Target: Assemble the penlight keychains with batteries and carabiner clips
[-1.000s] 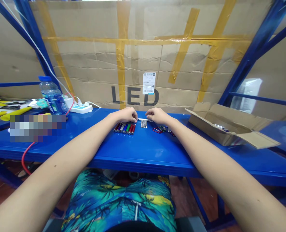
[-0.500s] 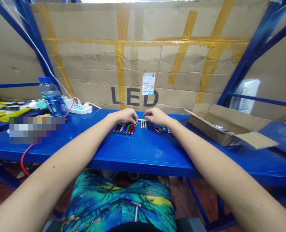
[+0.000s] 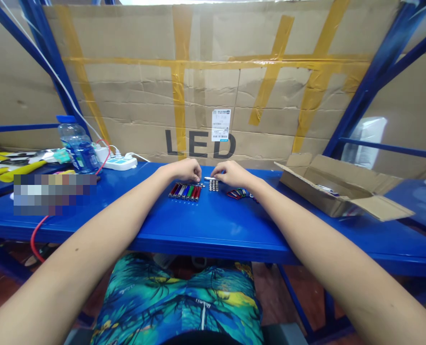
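Several coloured metal tubes [image 3: 184, 191] lie side by side in a row in the middle of the blue table. Just beyond their far right end is my left hand [image 3: 189, 169], its fingers curled down and pressed together; anything between the fingertips is hidden. My right hand [image 3: 231, 173] has its fingertips pinched down at a thin silver tube [image 3: 208, 178], covering part of it. Small round silver pieces [image 3: 213, 186] stand in neat rows between the hands. Beneath my right wrist lie coloured carabiner clips [image 3: 238, 193], partly covered by the forearm.
An open cardboard box [image 3: 337, 191] stands at the right, with something shiny inside. At the left are a plastic bottle [image 3: 78, 146], a white power strip [image 3: 121, 163] and a red cable [image 3: 36, 239]. A large taped cardboard sheet [image 3: 144, 105] rises behind the table.
My left hand has drawn slightly left, away from the tubes' far right end. My right hand has shifted slightly left along the thin silver tube.
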A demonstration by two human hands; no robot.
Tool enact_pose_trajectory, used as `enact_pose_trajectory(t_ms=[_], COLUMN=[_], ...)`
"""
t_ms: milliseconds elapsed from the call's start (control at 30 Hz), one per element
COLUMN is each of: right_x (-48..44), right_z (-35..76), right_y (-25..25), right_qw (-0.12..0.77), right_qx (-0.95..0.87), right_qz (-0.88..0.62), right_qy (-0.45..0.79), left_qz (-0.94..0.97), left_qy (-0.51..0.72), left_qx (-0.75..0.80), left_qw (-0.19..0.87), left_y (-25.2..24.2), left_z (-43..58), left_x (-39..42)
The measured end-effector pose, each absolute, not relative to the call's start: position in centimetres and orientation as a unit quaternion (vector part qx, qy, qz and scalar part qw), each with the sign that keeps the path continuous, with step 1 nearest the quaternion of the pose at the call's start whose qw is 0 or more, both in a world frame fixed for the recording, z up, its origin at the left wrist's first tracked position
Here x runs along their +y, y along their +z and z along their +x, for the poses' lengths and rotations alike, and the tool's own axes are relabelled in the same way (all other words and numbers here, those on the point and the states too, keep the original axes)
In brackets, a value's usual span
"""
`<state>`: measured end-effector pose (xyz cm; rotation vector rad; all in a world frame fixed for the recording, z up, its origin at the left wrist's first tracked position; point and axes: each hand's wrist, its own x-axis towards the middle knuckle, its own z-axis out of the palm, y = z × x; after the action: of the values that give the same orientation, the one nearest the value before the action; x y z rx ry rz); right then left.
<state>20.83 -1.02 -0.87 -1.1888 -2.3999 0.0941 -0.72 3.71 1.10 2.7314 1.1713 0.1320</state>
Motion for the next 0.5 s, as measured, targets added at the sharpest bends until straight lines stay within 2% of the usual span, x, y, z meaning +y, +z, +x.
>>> enact_pose_trajectory(t_ms=[133,300,500], right_x=[-1.5,-1.4,-1.8], right_z=[19.5,18.4,18.5], right_y=[-1.1,-1.6,-1.5], right_qw=[0.188,0.134,0.119], right_qx=[-0.906,-0.908,-0.905], right_qz=[-0.378,-0.398,-0.407], right_qy=[0.032,-0.009,-0.029], left_qz=[0.912,0.903,0.871], left_qy=[0.037,0.052,0.054], left_qx=[0.399,0.422,0.488], left_qw=[0.085,0.06,0.022], left_y=[1.0,0.8,1.2], left_z=[-0.2,0.6,1.5], left_x=[3.0,2.8,1.8])
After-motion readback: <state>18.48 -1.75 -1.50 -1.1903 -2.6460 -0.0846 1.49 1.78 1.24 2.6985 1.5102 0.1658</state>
